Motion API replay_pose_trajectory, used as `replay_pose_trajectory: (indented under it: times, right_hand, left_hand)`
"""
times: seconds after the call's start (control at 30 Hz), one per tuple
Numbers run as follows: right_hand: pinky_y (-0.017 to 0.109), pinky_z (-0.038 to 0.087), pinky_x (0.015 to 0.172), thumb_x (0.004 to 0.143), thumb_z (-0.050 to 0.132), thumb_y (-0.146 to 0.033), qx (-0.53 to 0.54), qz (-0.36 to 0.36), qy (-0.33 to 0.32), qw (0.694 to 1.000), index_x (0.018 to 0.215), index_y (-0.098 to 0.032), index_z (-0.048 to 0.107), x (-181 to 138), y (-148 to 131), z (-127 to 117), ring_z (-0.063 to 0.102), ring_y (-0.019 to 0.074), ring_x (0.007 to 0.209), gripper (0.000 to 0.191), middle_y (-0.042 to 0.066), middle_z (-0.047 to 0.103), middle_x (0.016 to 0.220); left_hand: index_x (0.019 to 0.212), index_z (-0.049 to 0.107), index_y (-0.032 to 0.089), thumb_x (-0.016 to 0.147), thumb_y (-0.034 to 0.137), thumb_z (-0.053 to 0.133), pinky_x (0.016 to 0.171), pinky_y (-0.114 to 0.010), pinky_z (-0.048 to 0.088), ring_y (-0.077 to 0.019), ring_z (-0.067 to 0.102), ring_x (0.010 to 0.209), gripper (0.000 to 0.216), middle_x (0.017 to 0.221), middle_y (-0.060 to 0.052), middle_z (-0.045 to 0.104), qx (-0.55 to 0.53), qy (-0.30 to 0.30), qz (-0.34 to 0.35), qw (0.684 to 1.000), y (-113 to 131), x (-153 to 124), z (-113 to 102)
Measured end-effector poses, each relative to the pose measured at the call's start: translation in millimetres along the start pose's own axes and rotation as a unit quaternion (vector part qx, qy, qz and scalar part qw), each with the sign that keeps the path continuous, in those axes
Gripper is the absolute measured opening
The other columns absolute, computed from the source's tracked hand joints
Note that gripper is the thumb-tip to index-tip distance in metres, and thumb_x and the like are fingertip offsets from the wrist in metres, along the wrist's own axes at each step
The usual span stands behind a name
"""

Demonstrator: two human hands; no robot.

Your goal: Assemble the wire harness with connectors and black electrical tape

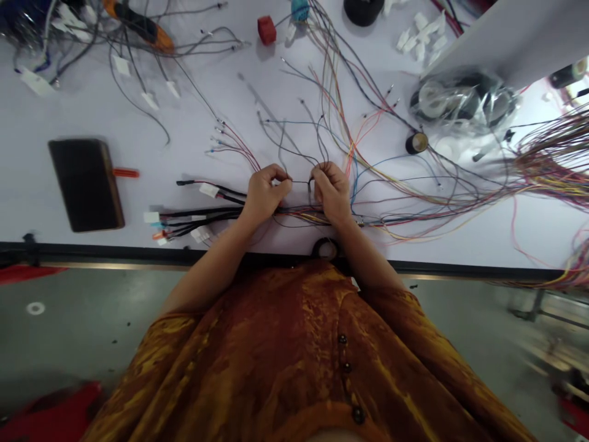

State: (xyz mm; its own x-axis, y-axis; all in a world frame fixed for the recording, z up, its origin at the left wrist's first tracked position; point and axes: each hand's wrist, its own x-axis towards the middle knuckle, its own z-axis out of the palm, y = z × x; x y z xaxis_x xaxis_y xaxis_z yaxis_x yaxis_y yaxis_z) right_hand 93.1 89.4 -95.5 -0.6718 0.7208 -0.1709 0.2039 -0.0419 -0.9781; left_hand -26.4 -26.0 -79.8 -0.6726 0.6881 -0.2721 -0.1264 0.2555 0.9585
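My left hand [264,193] and my right hand [330,191] are both closed in a pinch near the front of the white table [184,129]. Between them runs a short stretch of thin dark wire [300,182], one end in each pinch. Both hands rest on a wire harness [216,216] that lies left to right across the table, black-sleeved on the left with white tags, fanning into many coloured wires [414,196] on the right. A roll of black tape [326,248] sits at the table edge just below my right wrist.
A black pad [86,183] lies at the left. A small tape roll [416,142] and a plastic bag of rolls [462,101] sit at the right. A red block [266,29], white connectors [421,34] and loose wires lie at the back. A grey floor shows below the table edge.
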Motion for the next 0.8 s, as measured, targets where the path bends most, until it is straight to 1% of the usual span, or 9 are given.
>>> replay_pose_trajectory:
  times: [0.07,0.17,0.27,0.37,0.53,0.6,0.67,0.73,0.8]
  right_hand:
    - [0.023,0.028,0.040,0.095,0.049,-0.063,0.043,0.009,-0.015,0.999,0.087,-0.024,0.048,2,1,-3,0.029,0.0078,0.040,0.039,-0.009,0.035,0.053]
    - [0.023,0.026,0.039,0.094,0.052,-0.062,0.085,-0.007,-0.037,0.996,0.086,-0.024,0.047,3,1,-5,0.029,0.0072,0.039,0.039,-0.009,0.038,0.053]
    - [0.023,0.025,0.039,0.093,0.056,-0.058,0.080,-0.010,-0.048,0.996,0.083,-0.024,0.047,2,-1,-4,0.031,0.0071,0.039,0.037,-0.009,0.039,0.050]
    - [0.023,0.025,0.039,0.092,0.056,-0.058,0.069,-0.003,-0.034,0.997,0.081,-0.024,0.047,1,-3,-2,0.030,0.0072,0.038,0.036,-0.009,0.037,0.049]
    - [0.023,0.024,0.038,0.091,0.059,-0.053,0.074,0.001,-0.023,0.997,0.079,-0.024,0.049,1,-5,-1,0.029,0.0069,0.038,0.033,-0.010,0.038,0.048]
    - [0.023,0.023,0.038,0.091,0.060,-0.051,0.078,-0.001,-0.011,0.997,0.079,-0.024,0.049,1,-5,-1,0.029,0.0070,0.038,0.032,-0.010,0.038,0.048]
    - [0.023,0.023,0.038,0.091,0.059,-0.051,0.082,-0.001,0.005,0.997,0.079,-0.024,0.048,1,-3,-2,0.028,0.0073,0.037,0.031,-0.010,0.037,0.048]
    - [0.023,0.024,0.038,0.091,0.058,-0.052,0.080,-0.001,0.014,0.997,0.079,-0.025,0.048,1,-2,-2,0.028,0.0079,0.037,0.032,-0.010,0.036,0.048]
    - [0.023,0.025,0.038,0.092,0.058,-0.052,0.069,-0.005,0.013,0.998,0.079,-0.025,0.049,1,-1,-2,0.029,0.0083,0.038,0.031,-0.009,0.037,0.048]
  left_hand:
    - [0.070,0.057,0.018,0.077,0.011,0.060,0.036,-0.020,0.033,-0.0037,0.041,0.037,0.011,0.077,0.002,0.068,-0.071,0.017,-0.032,0.997,1,1,-1]
    - [0.071,0.049,0.019,0.082,0.009,0.058,0.037,-0.018,0.034,-0.0013,0.032,0.035,0.018,0.080,0.003,0.071,-0.186,0.036,-0.064,0.980,7,4,-3]
    - [0.078,0.053,0.020,0.088,0.014,0.063,0.039,-0.016,0.035,-0.0007,0.029,0.036,0.015,0.080,0.004,0.073,-0.231,0.054,-0.054,0.970,16,5,-7]
    - [0.079,0.054,0.020,0.090,0.018,0.066,0.039,-0.015,0.035,0.0000,0.028,0.037,0.017,0.079,0.005,0.071,-0.271,0.084,-0.052,0.958,23,7,-16]
    - [0.079,0.056,0.019,0.093,0.014,0.064,0.036,-0.012,0.032,0.0018,0.028,0.036,0.017,0.078,0.006,0.070,-0.353,0.118,-0.061,0.926,29,15,-33]
    - [0.080,0.058,0.019,0.096,0.013,0.060,0.034,-0.010,0.028,0.0026,0.026,0.034,0.017,0.070,0.006,0.065,-0.389,0.105,-0.094,0.910,31,19,-39]
    - [0.084,0.062,0.018,0.098,0.017,0.059,0.032,-0.009,0.025,0.0022,0.023,0.032,0.014,0.057,0.009,0.052,-0.411,0.060,-0.137,0.899,33,22,-45]
    - [0.089,0.066,0.018,0.099,0.023,0.060,0.031,-0.009,0.024,0.0017,0.022,0.031,0.013,0.050,0.011,0.039,-0.406,0.013,-0.165,0.899,35,24,-50]
    - [0.089,0.067,0.018,0.097,0.025,0.063,0.032,-0.009,0.024,0.0020,0.023,0.031,0.012,0.051,0.010,0.040,-0.389,0.007,-0.155,0.908,37,25,-53]
